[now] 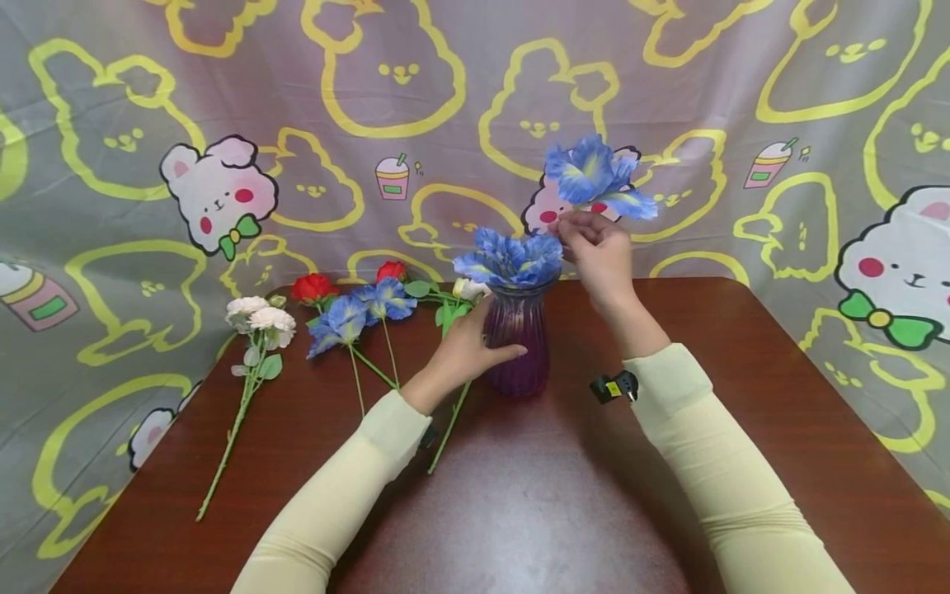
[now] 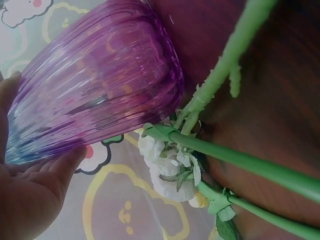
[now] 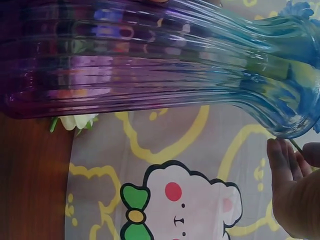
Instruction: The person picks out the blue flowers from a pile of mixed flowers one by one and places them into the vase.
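Two grips show: the left hand point(image 1: 466, 348), its fingers clasped round the purple vase point(image 1: 517, 351) standing on the bench point(image 1: 631, 528), presumably steadies it, while high beside it the right hand point(image 1: 601, 254), fingers pinched together, holds a blue flower point(image 1: 590, 173) from underneath, probably to leave it uncrushed.

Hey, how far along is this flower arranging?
Already done: blue blooms sit in the mouth of the purple vase. In hand: the right hand holds another blue flower above rim height, while the left hand holds the vase. Apparently left, if all go in: two blue flowers, red flowers, a white flower cluster and a pale flower, lying on the table.
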The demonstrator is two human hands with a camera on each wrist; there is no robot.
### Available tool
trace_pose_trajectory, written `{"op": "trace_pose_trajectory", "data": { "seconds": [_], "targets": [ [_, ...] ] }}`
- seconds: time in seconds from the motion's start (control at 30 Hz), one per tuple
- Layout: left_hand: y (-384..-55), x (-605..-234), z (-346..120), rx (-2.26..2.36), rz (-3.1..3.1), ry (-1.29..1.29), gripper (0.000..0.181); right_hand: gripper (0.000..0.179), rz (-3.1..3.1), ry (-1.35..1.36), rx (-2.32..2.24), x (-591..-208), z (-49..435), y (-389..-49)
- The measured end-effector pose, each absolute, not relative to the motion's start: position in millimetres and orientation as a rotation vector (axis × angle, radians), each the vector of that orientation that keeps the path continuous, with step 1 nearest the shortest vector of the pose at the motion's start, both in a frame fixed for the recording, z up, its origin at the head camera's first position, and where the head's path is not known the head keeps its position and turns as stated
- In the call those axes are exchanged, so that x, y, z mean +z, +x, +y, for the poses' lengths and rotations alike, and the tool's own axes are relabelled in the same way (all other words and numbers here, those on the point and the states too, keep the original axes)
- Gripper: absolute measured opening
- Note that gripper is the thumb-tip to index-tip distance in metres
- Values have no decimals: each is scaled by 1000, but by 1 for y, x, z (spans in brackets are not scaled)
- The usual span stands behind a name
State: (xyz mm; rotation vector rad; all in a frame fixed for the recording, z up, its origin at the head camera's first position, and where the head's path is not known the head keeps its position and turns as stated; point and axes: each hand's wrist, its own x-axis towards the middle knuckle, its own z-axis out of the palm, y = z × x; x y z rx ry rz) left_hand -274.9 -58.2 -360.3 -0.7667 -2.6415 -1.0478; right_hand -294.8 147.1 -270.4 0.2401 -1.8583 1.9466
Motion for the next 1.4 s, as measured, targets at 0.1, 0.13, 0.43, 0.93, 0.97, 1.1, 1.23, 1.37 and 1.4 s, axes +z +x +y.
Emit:
{"op": "trace_pose_trajectory", "data": {
  "seconds": [0.1, 0.13, 0.43, 0.93, 0.97, 1.1, 1.23, 1.37, 1.4],
  "targets": [
    [-275, -361, -58, -1041, -2646, -767, 97, 21, -1939, 218, 1866, -273, 146, -297],
    [-275, -361, -59, -1040, -2650, -764, 97, 22, -1960, 217, 1842, -274, 146, -298],
    [-273, -361, -58, -1054, -2681, -749, 99, 25, -2087, 206, 1722, -275, 141, -302],
    [-274, -362, -59, -1033, -2655, -766, 97, 29, -2190, 324, 1782, -273, 141, -304],
    [-274, -362, -59, -1033, -2656, -764, 96, 29, -2202, 331, 1789, -273, 142, -305],
    [-274, -363, -59, -1032, -2659, -761, 97, 35, -2283, 338, 1796, -272, 144, -304],
    [-273, -363, -60, -1028, -2653, -760, 96, 39, -2375, 310, 1770, -270, 145, -303],
    [-273, -363, -60, -1031, -2645, -765, 96, 39, -2413, 323, 1771, -269, 146, -302],
    [-273, -363, -60, -1029, -2643, -766, 95, 39, -2418, 326, 1777, -268, 146, -302]
  ]
}}
